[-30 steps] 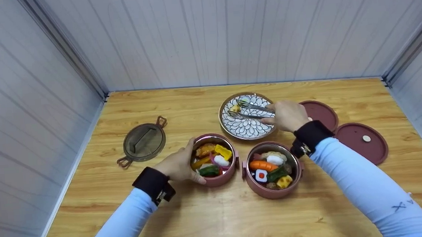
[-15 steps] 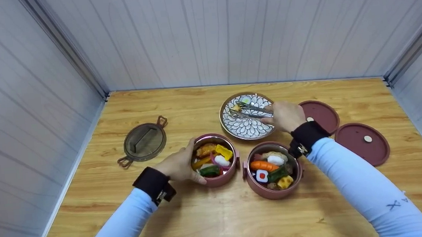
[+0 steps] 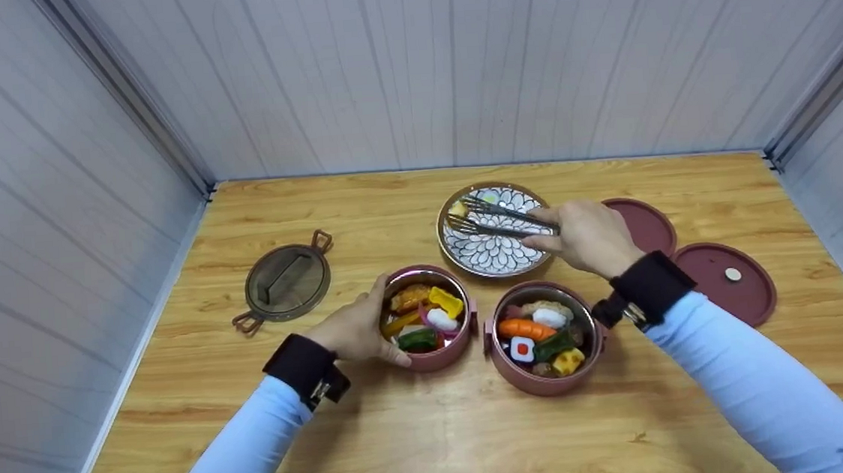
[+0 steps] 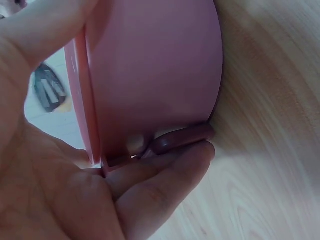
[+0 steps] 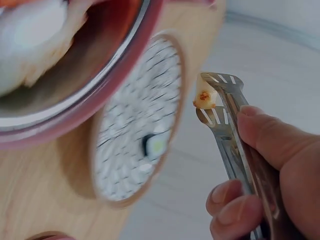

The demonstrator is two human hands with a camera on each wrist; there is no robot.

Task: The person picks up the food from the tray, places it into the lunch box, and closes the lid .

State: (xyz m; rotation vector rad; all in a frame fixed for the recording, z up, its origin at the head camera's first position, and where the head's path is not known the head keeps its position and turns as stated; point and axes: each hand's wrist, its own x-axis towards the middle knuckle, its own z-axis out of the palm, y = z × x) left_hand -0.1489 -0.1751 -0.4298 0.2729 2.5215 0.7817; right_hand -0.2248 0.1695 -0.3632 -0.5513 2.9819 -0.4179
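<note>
The left hand (image 3: 357,332) has its fingers curled round the left pink handled pot (image 3: 439,361), 1 of 2 filled with food pieces, while the right hand (image 3: 593,238) clamps its fingers on slotted metal tongs (image 5: 229,145) pinching a pale, browned morsel (image 5: 204,96) above the petal-patterned plate (image 3: 498,258).

The left arm (image 3: 235,450) angles inward, the left hand (image 3: 354,336) left of and nearer than the plate (image 3: 498,257), bent in a grip. The right arm (image 3: 765,390) slants inward, the right hand (image 3: 591,234) at the plate's right edge, thumb (image 5: 272,132) and fingers (image 5: 235,220) gripping.
</note>
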